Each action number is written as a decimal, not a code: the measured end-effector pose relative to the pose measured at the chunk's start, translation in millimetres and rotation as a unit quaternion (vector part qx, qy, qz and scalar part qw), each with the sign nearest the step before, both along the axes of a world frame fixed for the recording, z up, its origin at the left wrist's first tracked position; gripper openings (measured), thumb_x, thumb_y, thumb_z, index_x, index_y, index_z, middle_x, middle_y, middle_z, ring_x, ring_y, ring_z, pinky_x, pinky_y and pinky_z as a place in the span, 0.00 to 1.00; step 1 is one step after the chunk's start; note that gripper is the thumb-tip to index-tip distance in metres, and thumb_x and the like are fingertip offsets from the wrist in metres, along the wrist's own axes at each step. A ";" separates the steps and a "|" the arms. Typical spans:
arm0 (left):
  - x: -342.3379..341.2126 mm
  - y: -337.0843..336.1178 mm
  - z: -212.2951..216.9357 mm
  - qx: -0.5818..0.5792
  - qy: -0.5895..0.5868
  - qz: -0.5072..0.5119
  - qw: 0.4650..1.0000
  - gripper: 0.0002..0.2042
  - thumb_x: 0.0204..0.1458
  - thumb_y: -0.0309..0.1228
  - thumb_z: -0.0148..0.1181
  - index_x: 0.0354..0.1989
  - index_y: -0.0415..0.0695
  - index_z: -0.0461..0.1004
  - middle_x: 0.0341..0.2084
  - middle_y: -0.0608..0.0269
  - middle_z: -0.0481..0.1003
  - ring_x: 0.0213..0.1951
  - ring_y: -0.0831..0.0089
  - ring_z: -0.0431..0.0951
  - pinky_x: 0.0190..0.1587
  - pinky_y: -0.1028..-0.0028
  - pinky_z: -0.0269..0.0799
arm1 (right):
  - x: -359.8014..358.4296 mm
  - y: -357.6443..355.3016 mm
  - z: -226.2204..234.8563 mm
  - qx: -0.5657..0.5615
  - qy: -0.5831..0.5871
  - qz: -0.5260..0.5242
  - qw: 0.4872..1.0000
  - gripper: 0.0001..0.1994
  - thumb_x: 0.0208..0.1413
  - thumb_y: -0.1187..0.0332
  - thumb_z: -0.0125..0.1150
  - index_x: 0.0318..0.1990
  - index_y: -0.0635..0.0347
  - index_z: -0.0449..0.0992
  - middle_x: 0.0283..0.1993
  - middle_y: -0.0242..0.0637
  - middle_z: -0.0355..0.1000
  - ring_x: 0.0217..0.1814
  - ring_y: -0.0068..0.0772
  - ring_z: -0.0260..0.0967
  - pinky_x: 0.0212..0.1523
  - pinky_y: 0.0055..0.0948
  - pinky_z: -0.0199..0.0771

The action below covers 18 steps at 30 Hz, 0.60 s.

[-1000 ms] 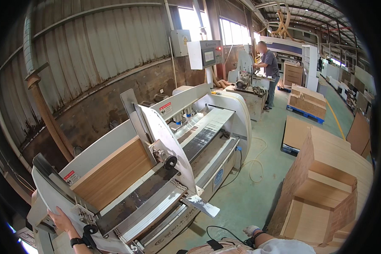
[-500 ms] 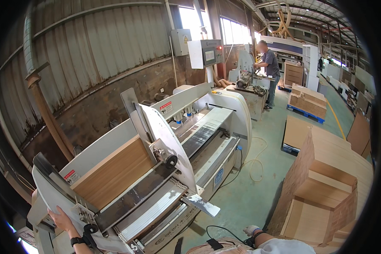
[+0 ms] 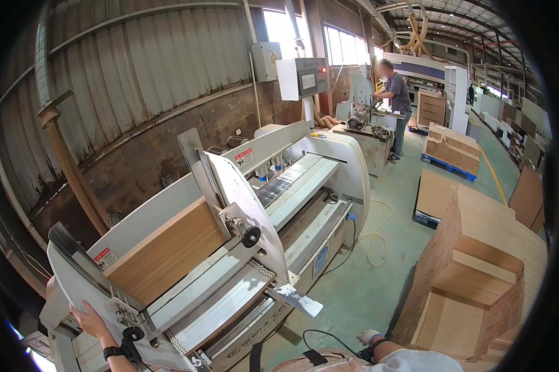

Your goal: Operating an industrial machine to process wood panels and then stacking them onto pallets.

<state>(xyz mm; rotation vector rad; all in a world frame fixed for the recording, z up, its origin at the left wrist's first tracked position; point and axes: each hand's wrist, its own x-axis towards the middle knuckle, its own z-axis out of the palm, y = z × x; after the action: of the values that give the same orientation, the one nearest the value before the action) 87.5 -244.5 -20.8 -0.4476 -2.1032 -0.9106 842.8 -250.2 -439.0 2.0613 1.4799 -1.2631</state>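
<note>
My left hand [image 3: 91, 320], bare and with a dark watch at the wrist, rests with fingers stretched out against the white curved end plate [image 3: 81, 282] of a long woodworking machine. A wood-grain panel [image 3: 168, 251] stands on edge inside the machine, between this end plate and the white middle plate [image 3: 247, 198]. In front of the panel runs a long pale bar [image 3: 205, 286]. My right hand [image 3: 367, 338], in a light glove, hangs low near my body, away from the machine. Its fingers are too small and partly hidden to read.
Stacked wood-coloured boards [image 3: 472, 279] rise at the right. A control box [image 3: 302, 79] stands above the machine's far end. Beyond it a person [image 3: 396, 93] works at another machine. A yellow hose [image 3: 372, 239] lies on the green floor, and boards sit on a blue pallet [image 3: 450, 164].
The machine's long bar has shifted or turned: a pale face shows where a dark one was, on both sides of the middle plate. My hands have stayed in place.
</note>
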 end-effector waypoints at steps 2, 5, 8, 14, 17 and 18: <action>-0.5 -0.3 -0.4 0.003 0.004 0.000 1.000 0.25 0.50 0.43 0.44 0.51 0.39 0.57 0.45 0.47 0.65 0.41 0.51 0.69 0.40 0.63 0.66 | -1.0 1.5 2.5 -0.016 0.005 -0.010 1.000 0.20 0.49 0.54 0.39 0.37 0.58 0.72 0.35 0.36 0.72 0.35 0.32 0.70 0.37 0.32 0.66; 0.1 -1.1 0.6 -0.001 0.006 0.006 1.000 0.25 0.50 0.43 0.44 0.52 0.39 0.57 0.45 0.47 0.65 0.41 0.51 0.69 0.40 0.64 0.66 | -3.6 3.3 7.5 -0.012 0.006 0.001 1.000 0.19 0.49 0.54 0.39 0.37 0.58 0.72 0.35 0.36 0.72 0.36 0.31 0.70 0.37 0.32 0.66; 3.2 -0.2 2.5 -0.001 -0.004 0.000 1.000 0.25 0.50 0.43 0.44 0.51 0.38 0.57 0.45 0.46 0.65 0.41 0.51 0.69 0.40 0.64 0.66 | -0.5 3.8 0.1 -0.008 0.005 0.006 1.000 0.19 0.49 0.54 0.39 0.38 0.57 0.71 0.35 0.36 0.72 0.36 0.31 0.70 0.36 0.32 0.66; -0.8 0.4 0.5 -0.002 -0.002 0.004 1.000 0.25 0.50 0.43 0.44 0.51 0.38 0.57 0.45 0.47 0.65 0.41 0.51 0.69 0.40 0.64 0.66 | 0.9 5.3 -1.6 0.000 0.004 0.029 1.000 0.19 0.49 0.54 0.39 0.37 0.58 0.72 0.34 0.37 0.72 0.34 0.33 0.70 0.35 0.33 0.66; -0.8 0.0 0.2 -0.003 -0.009 0.006 1.000 0.25 0.50 0.43 0.44 0.51 0.38 0.57 0.45 0.47 0.65 0.41 0.52 0.69 0.40 0.64 0.66 | -4.1 3.6 11.0 0.000 -0.003 0.001 1.000 0.20 0.49 0.54 0.40 0.37 0.58 0.72 0.32 0.38 0.72 0.34 0.34 0.70 0.35 0.33 0.66; -0.2 -0.2 0.2 -0.003 -0.009 0.007 1.000 0.25 0.50 0.43 0.44 0.51 0.38 0.57 0.45 0.46 0.65 0.41 0.52 0.69 0.40 0.65 0.66 | -5.0 2.3 15.3 0.000 -0.003 0.002 1.000 0.20 0.49 0.54 0.40 0.37 0.58 0.72 0.32 0.38 0.72 0.34 0.34 0.70 0.35 0.33 0.66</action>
<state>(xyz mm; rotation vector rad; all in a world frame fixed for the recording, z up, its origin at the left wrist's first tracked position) 87.3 -244.7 -20.6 -0.4294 -2.1225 -0.9035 837.8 -247.8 -423.7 2.0599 1.4809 -1.2552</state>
